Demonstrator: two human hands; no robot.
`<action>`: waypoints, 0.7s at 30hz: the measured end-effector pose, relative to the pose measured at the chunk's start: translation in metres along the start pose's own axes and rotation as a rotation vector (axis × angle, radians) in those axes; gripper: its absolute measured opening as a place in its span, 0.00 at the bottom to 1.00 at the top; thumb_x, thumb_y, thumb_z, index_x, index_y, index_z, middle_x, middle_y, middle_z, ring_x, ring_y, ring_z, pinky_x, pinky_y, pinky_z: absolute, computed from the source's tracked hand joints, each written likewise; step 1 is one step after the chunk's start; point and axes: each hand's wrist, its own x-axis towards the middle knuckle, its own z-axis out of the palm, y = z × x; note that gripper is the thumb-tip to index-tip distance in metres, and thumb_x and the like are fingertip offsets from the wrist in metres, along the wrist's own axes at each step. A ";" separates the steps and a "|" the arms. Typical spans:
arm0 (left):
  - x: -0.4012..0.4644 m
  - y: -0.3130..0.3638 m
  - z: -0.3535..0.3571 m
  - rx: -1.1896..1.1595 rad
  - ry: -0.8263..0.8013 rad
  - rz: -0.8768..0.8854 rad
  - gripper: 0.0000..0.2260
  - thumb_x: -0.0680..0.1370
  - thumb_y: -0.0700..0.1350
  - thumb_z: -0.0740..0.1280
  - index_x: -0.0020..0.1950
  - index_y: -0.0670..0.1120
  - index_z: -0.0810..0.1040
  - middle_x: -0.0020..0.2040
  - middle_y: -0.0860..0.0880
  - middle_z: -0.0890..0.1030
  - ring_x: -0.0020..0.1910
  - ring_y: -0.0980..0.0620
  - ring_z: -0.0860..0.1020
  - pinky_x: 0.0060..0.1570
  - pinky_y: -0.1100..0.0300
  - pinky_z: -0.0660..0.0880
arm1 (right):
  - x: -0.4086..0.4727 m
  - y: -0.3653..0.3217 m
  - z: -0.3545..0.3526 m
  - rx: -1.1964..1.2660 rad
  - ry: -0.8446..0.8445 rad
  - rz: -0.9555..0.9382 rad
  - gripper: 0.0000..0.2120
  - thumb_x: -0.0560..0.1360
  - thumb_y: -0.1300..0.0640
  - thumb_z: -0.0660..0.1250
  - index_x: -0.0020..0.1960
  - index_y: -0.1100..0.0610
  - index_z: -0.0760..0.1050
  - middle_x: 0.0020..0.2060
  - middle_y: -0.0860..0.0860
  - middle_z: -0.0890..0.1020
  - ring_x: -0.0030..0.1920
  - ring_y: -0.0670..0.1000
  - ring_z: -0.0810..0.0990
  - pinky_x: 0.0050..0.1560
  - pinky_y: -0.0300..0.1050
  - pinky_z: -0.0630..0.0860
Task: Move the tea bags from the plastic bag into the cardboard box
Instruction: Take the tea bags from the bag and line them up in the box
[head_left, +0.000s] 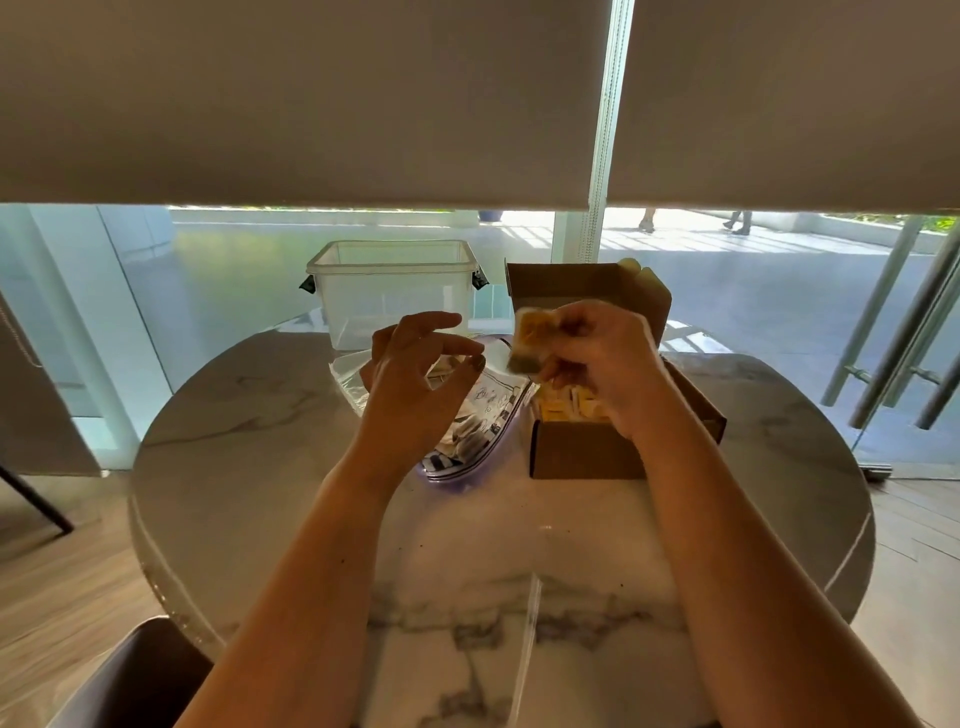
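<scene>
Left hand (415, 364) hovers with fingers loosely spread; right hand (602, 358) is curled, pinching.

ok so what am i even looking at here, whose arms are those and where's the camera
There is no machine here: these are a person's two bare arms, filmed by one wide-angle camera worn on their head, looking forward and down. They work at a round marble table. On it lie a clear plastic zip bag with tea bags inside, an open cardboard box already partly filled, and an empty clear plastic tub behind. The right hand pinches a small bunch of tea bags above the box. The left hand hovers over the bag, fingers loose, holding nothing.
</scene>
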 end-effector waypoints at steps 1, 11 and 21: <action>0.001 -0.002 0.000 0.008 -0.012 -0.012 0.04 0.75 0.45 0.69 0.47 0.51 0.83 0.61 0.55 0.75 0.61 0.59 0.64 0.61 0.54 0.64 | 0.003 -0.001 -0.009 0.052 0.071 -0.003 0.07 0.73 0.67 0.67 0.45 0.56 0.75 0.37 0.53 0.81 0.27 0.44 0.80 0.29 0.38 0.78; -0.002 0.002 -0.006 -0.076 -0.047 -0.009 0.21 0.73 0.25 0.57 0.44 0.47 0.83 0.57 0.51 0.76 0.57 0.53 0.75 0.50 0.70 0.74 | 0.026 0.046 -0.065 -0.857 0.269 0.171 0.08 0.73 0.67 0.62 0.49 0.65 0.78 0.43 0.61 0.80 0.40 0.57 0.77 0.43 0.46 0.74; -0.002 0.002 -0.009 -0.061 -0.033 -0.023 0.19 0.72 0.24 0.57 0.45 0.41 0.84 0.52 0.52 0.76 0.52 0.58 0.74 0.48 0.79 0.69 | 0.048 0.061 -0.055 -0.845 0.240 0.334 0.07 0.75 0.65 0.65 0.51 0.65 0.78 0.44 0.59 0.79 0.43 0.57 0.78 0.44 0.49 0.77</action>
